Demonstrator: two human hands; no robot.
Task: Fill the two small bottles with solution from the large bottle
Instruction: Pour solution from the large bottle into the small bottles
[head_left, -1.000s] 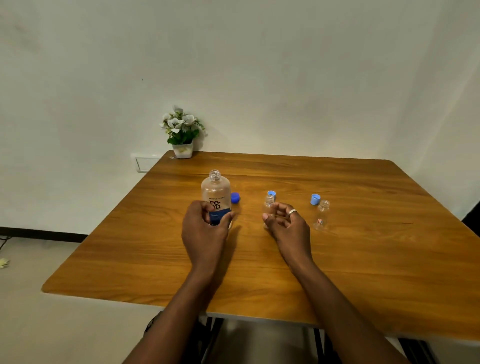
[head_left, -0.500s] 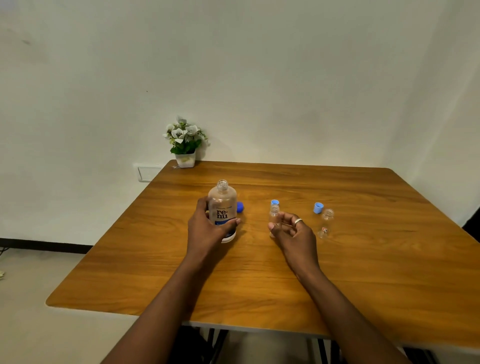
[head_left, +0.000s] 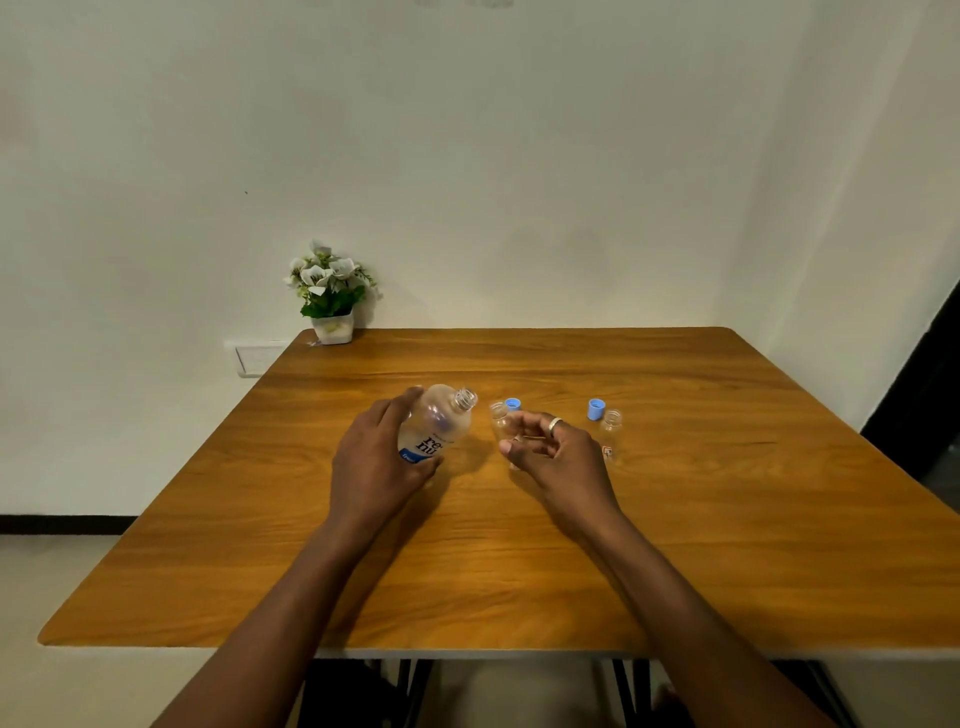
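Observation:
My left hand (head_left: 375, 463) grips the large clear bottle (head_left: 438, 426), uncapped and tilted with its open mouth leaning right toward a small clear bottle (head_left: 500, 420). My right hand (head_left: 553, 453) holds that small bottle between thumb and fingers, tipped slightly left, just off the table or at its surface. A second small clear bottle (head_left: 610, 432) stands upright and open to the right of my right hand. Two light blue caps lie behind them: one cap (head_left: 513, 404) by the held bottle, another cap (head_left: 596, 409) by the standing one.
The wooden table (head_left: 519, 561) has a white pot of flowers (head_left: 328, 296) at its far left corner against the wall. A wall socket (head_left: 254, 358) sits left of the table. The front edge runs close to my forearms.
My left hand has lifted the large bottle and tilted its mouth to the right, hiding the dark blue cap behind it. My right hand stays on the small bottle, which now leans toward the large one.

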